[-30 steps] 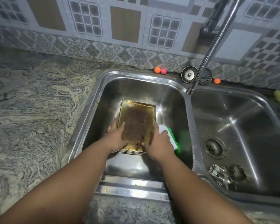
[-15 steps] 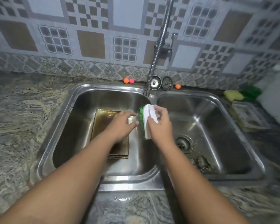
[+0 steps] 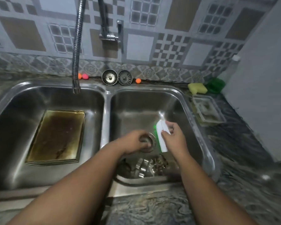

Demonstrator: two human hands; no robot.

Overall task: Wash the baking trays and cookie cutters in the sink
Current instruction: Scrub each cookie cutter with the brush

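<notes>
Over the right basin of the sink (image 3: 107,111), right grip (image 3: 173,140) closed round a white scrub brush (image 3: 161,137) with green bristles, brush on end above the bottom. Just beside it, left grip (image 3: 134,142) low over the drain (image 3: 150,143), fingers curled, blurred; holding anything or not, impossible to tell. Nearer, at that basin's front, a heap of metal cookie cutters (image 3: 146,164). In the left basin, stained baking trays (image 3: 57,135) stacked flat. On the counter (image 3: 152,211) behind the sink, two strainers (image 3: 109,77) and a yellow sponge (image 3: 197,88).
</notes>
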